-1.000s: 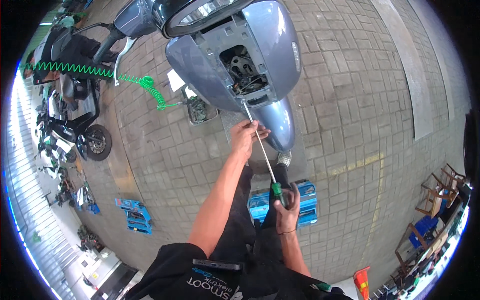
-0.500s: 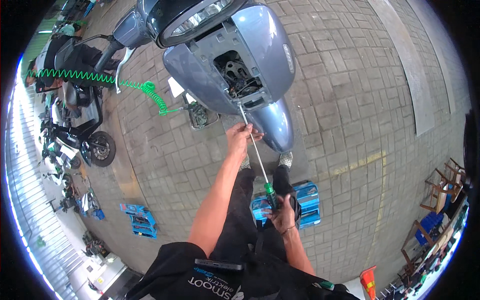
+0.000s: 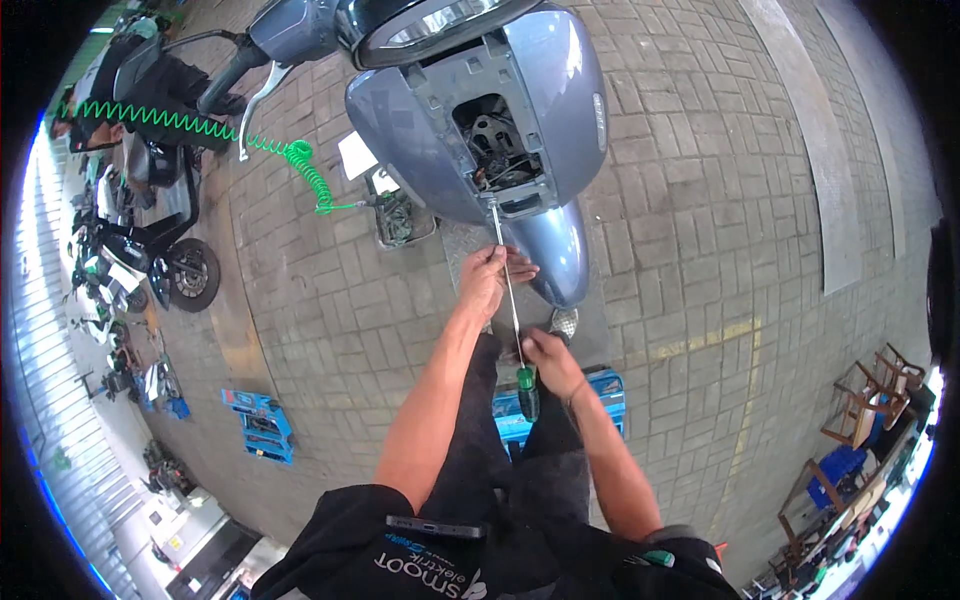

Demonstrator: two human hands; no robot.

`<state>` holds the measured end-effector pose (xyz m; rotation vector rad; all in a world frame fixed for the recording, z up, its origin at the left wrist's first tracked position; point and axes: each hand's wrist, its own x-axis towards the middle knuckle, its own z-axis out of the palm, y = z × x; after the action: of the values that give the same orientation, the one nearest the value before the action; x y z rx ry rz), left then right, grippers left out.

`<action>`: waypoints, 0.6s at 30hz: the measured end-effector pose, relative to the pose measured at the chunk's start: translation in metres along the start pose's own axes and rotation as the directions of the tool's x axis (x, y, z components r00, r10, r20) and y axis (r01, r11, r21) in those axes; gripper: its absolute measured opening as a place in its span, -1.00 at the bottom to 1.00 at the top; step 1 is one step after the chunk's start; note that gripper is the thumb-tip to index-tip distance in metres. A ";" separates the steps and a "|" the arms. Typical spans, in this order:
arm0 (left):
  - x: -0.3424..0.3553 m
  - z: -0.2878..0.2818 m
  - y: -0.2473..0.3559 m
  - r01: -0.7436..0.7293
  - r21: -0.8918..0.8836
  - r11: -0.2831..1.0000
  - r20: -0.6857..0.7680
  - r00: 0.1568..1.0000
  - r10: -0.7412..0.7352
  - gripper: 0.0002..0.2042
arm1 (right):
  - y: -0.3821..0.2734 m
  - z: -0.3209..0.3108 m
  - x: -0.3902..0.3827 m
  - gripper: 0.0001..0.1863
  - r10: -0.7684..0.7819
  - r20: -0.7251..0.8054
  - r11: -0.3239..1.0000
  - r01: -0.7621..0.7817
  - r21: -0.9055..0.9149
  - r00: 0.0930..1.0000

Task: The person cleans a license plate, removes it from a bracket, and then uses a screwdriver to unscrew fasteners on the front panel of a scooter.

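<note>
A long screwdriver [image 3: 528, 396] with a green and black handle reaches up to the scooter's front. Its tip meets the lower left edge of the opening [image 3: 497, 140] in the grey-blue front body [image 3: 569, 90], where wiring and metal parts show. My left hand [image 3: 484, 282] is closed with thumb and finger around the thin shaft, about midway along; its other fingers stick out to the right. Lower down, my right hand [image 3: 552, 362] has its curled fingers at the shaft just above the handle. No hand is on the handle itself.
A tray [image 3: 405, 222] of small parts stands left of the front fender [image 3: 556, 262]. A green coiled hose [image 3: 312, 178] stretches across the left. Blue toolboxes [image 3: 258, 425] sit on the paved floor, one near my legs. Another motorbike [image 3: 150, 255] stands left; wooden chairs [image 3: 868, 395] are at right.
My right hand has moved up from the screwdriver's handle to the shaft above it. The handle has shifted slightly left. The left hand keeps its hold on the shaft.
</note>
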<state>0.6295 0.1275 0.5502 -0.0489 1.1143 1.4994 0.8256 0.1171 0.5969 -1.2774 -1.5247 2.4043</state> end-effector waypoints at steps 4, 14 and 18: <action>-0.002 0.012 0.010 0.021 -0.093 0.995 0.029 0.999 -0.019 -0.71 | -0.035 -0.011 0.032 -0.86 0.207 0.050 0.974 -0.211 0.082 0.977; 0.005 0.006 0.014 -0.068 0.253 0.965 -0.073 0.993 0.089 -0.80 | -0.031 -0.017 0.045 -0.71 0.262 0.183 0.863 -0.315 0.395 0.948; 0.006 0.008 0.016 -0.016 0.111 0.994 -0.074 0.997 0.024 -0.82 | -0.027 -0.022 0.053 -0.74 0.194 0.221 0.940 -0.246 0.235 0.956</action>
<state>0.6199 0.1403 0.5602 -0.0184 1.2600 1.4618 0.7945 0.1695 0.5802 -1.2478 -1.0953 2.8312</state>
